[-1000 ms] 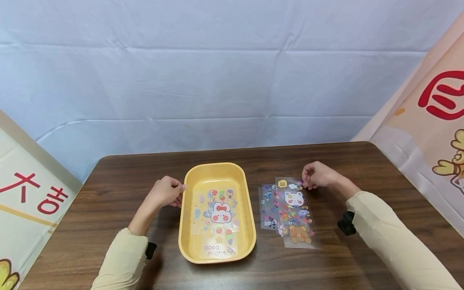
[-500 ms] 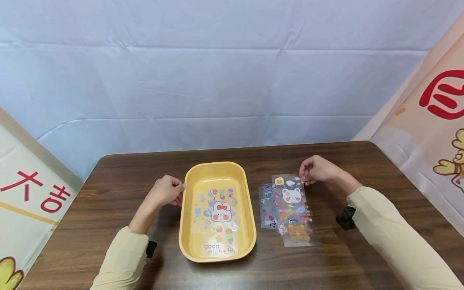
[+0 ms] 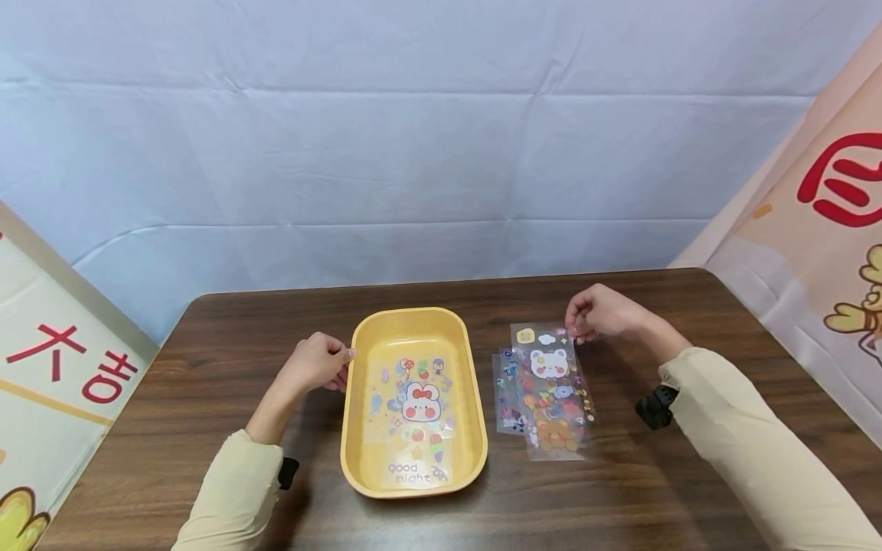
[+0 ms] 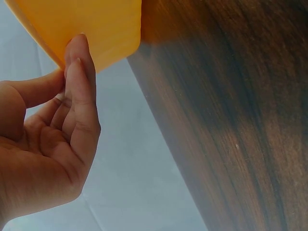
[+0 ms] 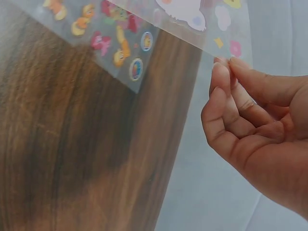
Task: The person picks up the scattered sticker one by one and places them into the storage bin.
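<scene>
My left hand [image 3: 318, 363] pinches the left rim of a yellow tray [image 3: 474, 383]; in the left wrist view the thumb [image 4: 43, 89] is at the rim and the fingers lie along the outer wall. Inside the tray lie clear sticker sheets [image 3: 420, 413] with a bunny and "good night" lettering. My right hand [image 3: 602, 312] pinches the upper right corner of a clear sticker sheet [image 5: 224, 29] with a white bear and a brown bear. That sheet overlaps other sticker sheets [image 3: 506, 398], printed with small colourful figures, on the table right of the tray.
The dark wooden table [image 3: 276, 490] has its far edge beyond the tray. A pale cloth [image 3: 413, 153] hangs behind it. Printed banners with red characters stand at the left [image 3: 62, 383] and right [image 3: 820, 229].
My right hand has moved up and slightly left, drawing the bear sticker sheet with it across the other sheets. The left hand and the tray have stayed put.
</scene>
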Tool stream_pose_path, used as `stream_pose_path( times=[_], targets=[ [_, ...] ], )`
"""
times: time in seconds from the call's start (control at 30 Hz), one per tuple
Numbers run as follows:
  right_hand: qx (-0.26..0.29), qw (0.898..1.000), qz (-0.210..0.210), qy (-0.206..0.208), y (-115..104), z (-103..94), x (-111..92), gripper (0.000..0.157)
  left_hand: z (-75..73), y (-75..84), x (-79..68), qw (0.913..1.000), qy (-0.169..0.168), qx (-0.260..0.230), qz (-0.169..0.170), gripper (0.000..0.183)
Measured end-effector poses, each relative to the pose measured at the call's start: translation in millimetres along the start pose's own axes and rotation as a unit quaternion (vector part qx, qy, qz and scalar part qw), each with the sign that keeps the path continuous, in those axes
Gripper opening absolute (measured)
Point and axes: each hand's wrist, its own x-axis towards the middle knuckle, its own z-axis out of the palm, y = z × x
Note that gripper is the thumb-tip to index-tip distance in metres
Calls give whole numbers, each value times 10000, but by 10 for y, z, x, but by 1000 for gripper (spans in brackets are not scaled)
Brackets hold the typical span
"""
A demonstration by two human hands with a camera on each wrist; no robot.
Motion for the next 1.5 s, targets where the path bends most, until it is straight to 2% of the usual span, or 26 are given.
stream_pose_path(
  times=[0.27,0.5,0.73,0.83,1.13,1.5],
  targets=[
    [-155,9997,-138,84,-123,-46,-12,7,5,1,0,10000,8,15,30,28],
    [-89,9999,-79,115,-256,-94,-66,9,6,9,-4,10000,23,13,0,28],
    [16,9998,-97,169,-331,-162,-77,3,1,17,-13,10000,54,26,17,29],
    [67,9998,-52,173,-374,-183,-92,6,-1,18,-20,10000,54,22,37,29],
    [-104,9996,-189,154,-495,-230,-123,5,-8,8,-20,10000,16,-36,59,28],
    [-153,9996,-127,195,-633,-264,-147,7,-15,7,-16,10000,8,-31,65,27]
  ],
)
